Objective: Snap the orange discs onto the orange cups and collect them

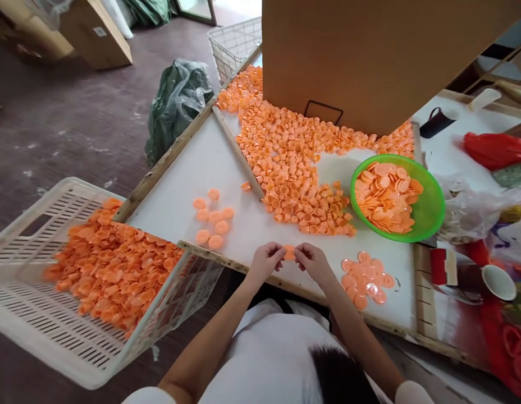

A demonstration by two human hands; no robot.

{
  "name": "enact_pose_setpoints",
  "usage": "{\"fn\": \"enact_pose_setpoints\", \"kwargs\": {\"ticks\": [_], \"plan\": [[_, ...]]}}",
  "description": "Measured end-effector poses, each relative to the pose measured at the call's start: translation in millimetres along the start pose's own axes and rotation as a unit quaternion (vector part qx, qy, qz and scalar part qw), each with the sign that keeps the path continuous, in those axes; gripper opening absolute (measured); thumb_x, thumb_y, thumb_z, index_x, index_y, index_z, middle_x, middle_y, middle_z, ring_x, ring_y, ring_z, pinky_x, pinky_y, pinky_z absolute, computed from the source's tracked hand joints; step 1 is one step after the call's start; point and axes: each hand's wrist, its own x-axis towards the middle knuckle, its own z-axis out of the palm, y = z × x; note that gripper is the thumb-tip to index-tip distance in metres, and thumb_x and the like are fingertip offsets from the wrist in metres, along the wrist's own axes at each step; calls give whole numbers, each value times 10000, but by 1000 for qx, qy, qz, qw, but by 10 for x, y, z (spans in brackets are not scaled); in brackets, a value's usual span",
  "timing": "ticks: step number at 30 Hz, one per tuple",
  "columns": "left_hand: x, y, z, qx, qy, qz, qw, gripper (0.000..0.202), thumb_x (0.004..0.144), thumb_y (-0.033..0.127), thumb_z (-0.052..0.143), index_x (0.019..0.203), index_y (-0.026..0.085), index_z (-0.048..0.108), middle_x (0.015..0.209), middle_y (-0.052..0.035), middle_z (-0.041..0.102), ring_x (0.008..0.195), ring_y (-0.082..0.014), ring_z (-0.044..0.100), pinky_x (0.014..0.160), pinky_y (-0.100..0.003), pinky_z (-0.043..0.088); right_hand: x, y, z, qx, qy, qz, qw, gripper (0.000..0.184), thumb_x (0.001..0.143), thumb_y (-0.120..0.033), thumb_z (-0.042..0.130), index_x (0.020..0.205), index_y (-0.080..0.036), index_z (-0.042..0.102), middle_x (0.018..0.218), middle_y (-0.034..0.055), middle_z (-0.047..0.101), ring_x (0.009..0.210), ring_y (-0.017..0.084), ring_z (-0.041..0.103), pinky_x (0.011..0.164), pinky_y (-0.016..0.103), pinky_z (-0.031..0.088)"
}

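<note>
Between my two hands is a small round orange plastic piece (289, 252), pinched at its left edge by my left hand (268, 261) and at its right edge by my right hand (311, 261). Both hands are just over the near edge of the white tabletop (193, 163). Left of them lie several round orange pieces (215, 216). To the right is a loose cluster of flat orange discs (367, 278). A large spread of small orange cups (286, 163) covers the table beyond my hands.
A green bowl (431, 205) of orange discs stands at the right. At the left, a white plastic crate (96, 359) holds many orange pieces. A big cardboard box (348, 62) rises at the back. Wooden strips (239, 151) edge and divide the table. A mug (498, 282) lies far right.
</note>
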Motion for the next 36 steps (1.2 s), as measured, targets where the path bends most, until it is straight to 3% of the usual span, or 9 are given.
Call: {"fn": "enact_pose_setpoints", "kwargs": {"ticks": [4, 10, 13, 17, 21, 26, 33, 36], "plan": [[-23, -9, -13, 12, -2, -15, 1000, 314, 758, 444, 635, 811, 135, 641, 561, 32, 551, 464, -77, 498, 436, -186, 404, -14, 55, 2, -31, 0, 5, 1000, 301, 817, -497, 623, 768, -200, 606, 580, -30, 565, 473, 107, 507, 470, 244, 413], [-217, -82, -47, 15, -57, -40, 997, 325, 768, 427, 670, 909, 135, 690, 661, -9, 642, 569, -111, 598, 550, -224, 487, -258, 204, -18, 106, -56, 113, 986, 383, 773, -575, 659, 805, -196, 611, 715, 23, 675, 592, 142, 622, 582, 280, 521], [-275, -122, -28, 11, -89, -46, 995, 354, 804, 423, 647, 1010, 139, 692, 740, -38, 686, 648, -136, 637, 625, -254, 518, -307, 245, -38, 106, -42, 93, 989, 337, 764, -519, 697, 764, -195, 607, 659, -4, 630, 595, 133, 599, 592, 274, 511], [-172, -170, 63, 48, -31, 20, 998, 240, 808, 310, 647, 980, 148, 691, 849, -51, 698, 713, -135, 628, 679, -259, 518, -201, 255, -54, 68, -3, 26, 997, 267, 765, -430, 716, 849, -208, 595, 723, -4, 634, 622, 134, 582, 616, 285, 504], [31, -219, 175, 120, 20, 95, 988, 186, 807, 183, 616, 984, 176, 673, 961, -51, 679, 801, -138, 632, 780, -282, 531, -23, 278, -57, 27, 54, 15, 998, 277, 748, -426, 708, 873, -217, 576, 775, 11, 641, 639, 148, 591, 616, 302, 510], [170, -314, 206, 152, 32, 78, 985, 292, 766, 153, 645, 1057, 175, 648, 1056, -79, 619, 806, -139, 638, 739, -282, 552, 85, 319, -91, -7, 29, 34, 999, 248, 748, -430, 673, 810, -222, 553, 691, -4, 625, 585, 153, 582, 567, 304, 496], [249, -257, 148, 70, -38, -13, 997, 195, 794, 326, 655, 866, 144, 655, 792, -48, 679, 660, -143, 648, 613, -263, 554, 104, 324, -157, -50, 1, 47, 998, 233, 752, -412, 667, 817, -216, 557, 706, 4, 647, 612, 158, 596, 572, 292, 489], [297, -211, 141, 105, -44, -23, 993, 196, 775, 343, 667, 825, 154, 660, 750, -40, 689, 653, -154, 654, 600, -261, 545, 111, 307, -175, -90, -8, 39, 995, 239, 774, -430, 653, 834, -217, 562, 731, 5, 658, 627, 156, 605, 590, 291, 484]]}}
